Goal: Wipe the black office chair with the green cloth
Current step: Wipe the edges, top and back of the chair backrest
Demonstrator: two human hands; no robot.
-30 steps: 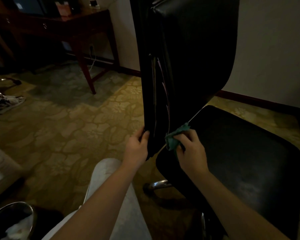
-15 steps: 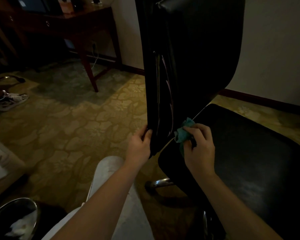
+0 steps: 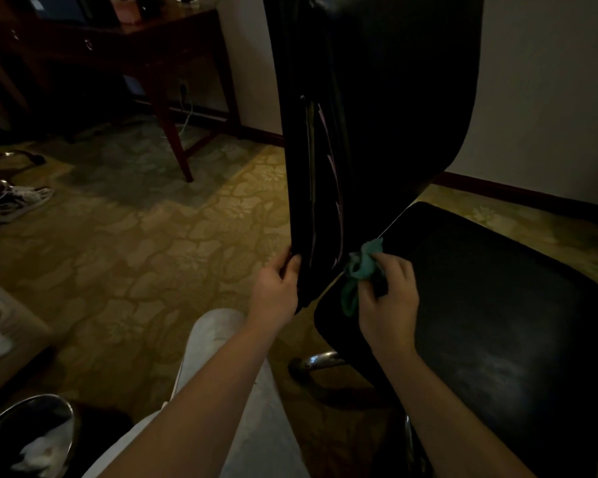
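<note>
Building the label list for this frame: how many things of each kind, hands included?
Black padded office chair: 1
Crumpled green cloth: 1
Bare hands: 2, left hand gripping the chair's back edge, right hand holding the cloth
Dark wooden desk: 1
White lace-up sneaker: 1
Shiny round metal bin: 1
Total: 7

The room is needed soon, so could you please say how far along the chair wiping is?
Nothing shows as finished in this dim light. The right hand holds the green cloth where backrest meets seat; the left hand grips the backrest edge. The seat, with a dull patch, looks left.
</note>
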